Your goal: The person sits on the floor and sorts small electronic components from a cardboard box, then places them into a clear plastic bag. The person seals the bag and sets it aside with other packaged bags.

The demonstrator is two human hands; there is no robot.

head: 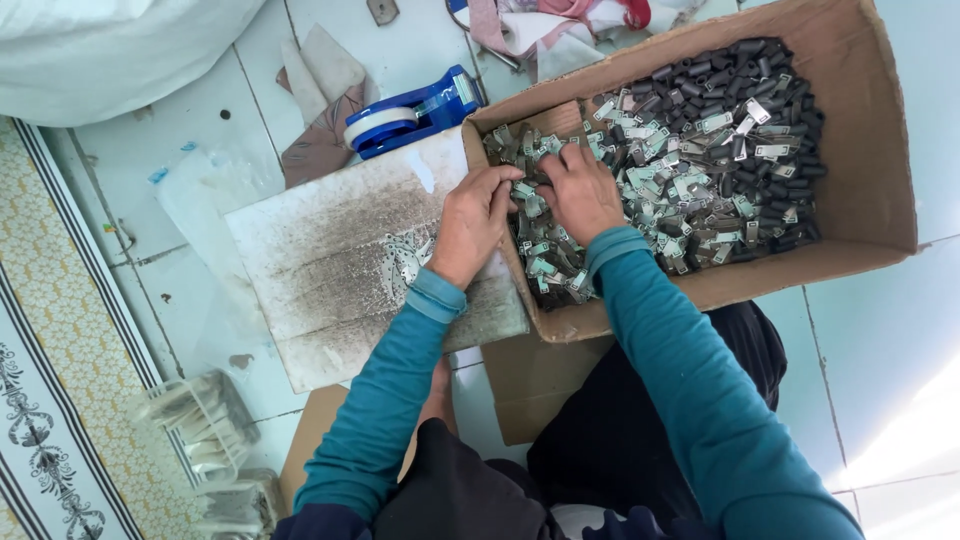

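Teal sleeves: both forearms reach forward from the dark-clothed lap toward the cardboard box (870,150); the person seems to be sitting on the tiled floor (880,330).

Left hand (472,222): rests across the near-left wall of the box, fingers curled and pinched at the heap's edge. It seems to hold a small metal piece or two, but the knuckles hide the grip.

Right hand (580,192): inside the box, palm down, fingers bent into the pile beside the left hand's fingertips. Whether it has closed on anything I cannot tell.

Metal clips (690,170): small silvery-green stamped pieces, heaped loose through the middle and near-left part of the box, right under both hands.

Black tubes (770,70): short dark cylinders massed along the far and right side of the same box, partly mixed with the clips.

Grey board (340,255): a stained flat slab just left of the box, touching its wall; a small cluster of flat metal pieces (408,258) lies on it near the left wrist.

Tape dispenser (415,112): blue, on the floor beyond the board, close to the box corner.

Doing it well, as I judge: take few clips at a time with the fingertips, shake tangled ones free over the box, and keep the wrist from sweeping the sorted cluster off the board.
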